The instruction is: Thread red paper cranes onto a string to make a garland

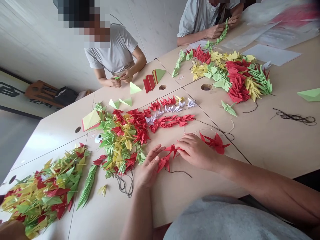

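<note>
Several red folded paper cranes lie in front of me on the table. My right hand (197, 151) is closed, its fingertips pinching a red paper crane (172, 150); part of that crane is hidden under the fingers. My left hand (149, 168) has its fingers stretched out and apart, with the thumb close beside another red paper crane (163, 163). Whether the thumb touches it I cannot tell. To the right of my right hand, partly behind it, rest more red cranes (216, 143). A dark cord (181, 172) trails out below the cranes.
Piles of coloured cranes lie at centre (122, 140), left (47, 190) and back right (237, 76). Strung red cranes (172, 121) and a coiled dark cord (295, 116) are on the table (270, 146). Two people sit opposite, handling green paper; another hand (12, 230) shows lower left.
</note>
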{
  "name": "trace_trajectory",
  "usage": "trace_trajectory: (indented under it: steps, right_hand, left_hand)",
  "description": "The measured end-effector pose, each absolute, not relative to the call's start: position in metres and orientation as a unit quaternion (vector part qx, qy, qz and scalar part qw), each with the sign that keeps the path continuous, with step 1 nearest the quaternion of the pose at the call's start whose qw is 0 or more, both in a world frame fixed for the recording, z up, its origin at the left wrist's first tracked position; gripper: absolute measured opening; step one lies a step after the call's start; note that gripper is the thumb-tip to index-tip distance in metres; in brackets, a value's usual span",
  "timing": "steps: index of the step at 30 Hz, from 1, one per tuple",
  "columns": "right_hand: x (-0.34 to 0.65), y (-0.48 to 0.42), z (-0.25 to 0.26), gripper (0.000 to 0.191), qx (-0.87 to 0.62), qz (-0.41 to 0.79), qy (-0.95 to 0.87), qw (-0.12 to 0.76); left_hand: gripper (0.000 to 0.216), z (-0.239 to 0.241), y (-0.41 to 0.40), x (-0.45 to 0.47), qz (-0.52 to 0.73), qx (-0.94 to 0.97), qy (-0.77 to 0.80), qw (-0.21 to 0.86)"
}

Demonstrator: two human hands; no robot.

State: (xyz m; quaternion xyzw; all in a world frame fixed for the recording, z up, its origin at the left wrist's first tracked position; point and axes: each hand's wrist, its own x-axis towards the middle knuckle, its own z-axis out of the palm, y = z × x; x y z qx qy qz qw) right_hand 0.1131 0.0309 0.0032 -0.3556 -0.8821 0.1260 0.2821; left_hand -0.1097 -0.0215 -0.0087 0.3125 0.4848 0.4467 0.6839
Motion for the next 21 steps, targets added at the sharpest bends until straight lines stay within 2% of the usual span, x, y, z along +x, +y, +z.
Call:
trace_trajectory:
  steps: [3, 9, 16, 21]
  right_hand:
    - [0.1136, 0.0306, 0.0046, 0.02, -0.362, 0.129, -0.877, 0.289]
    - [0.1148, 0.0309, 0.0047, 0.017, -0.362, 0.134, -0.875, 0.293]
    - [0.1151, 0.0296, 0.0024, 0.013, -0.349, 0.134, -0.874, 0.311]
    - [0.1151, 0.0299, -0.0001, 0.012, -0.342, 0.138, -0.874, 0.315]
  left_hand:
    - [0.047, -0.0085, -0.0214, -0.1101, 0.457, 0.302, 0.452, 0.705]
    - [0.068, -0.0073, -0.022, -0.1118, 0.467, 0.302, 0.416, 0.72]
    - [0.071, -0.0097, -0.0229, -0.1136, 0.469, 0.308, 0.407, 0.721]
    - [0.066, -0.0117, -0.0219, -0.1126, 0.482, 0.296, 0.386, 0.728]
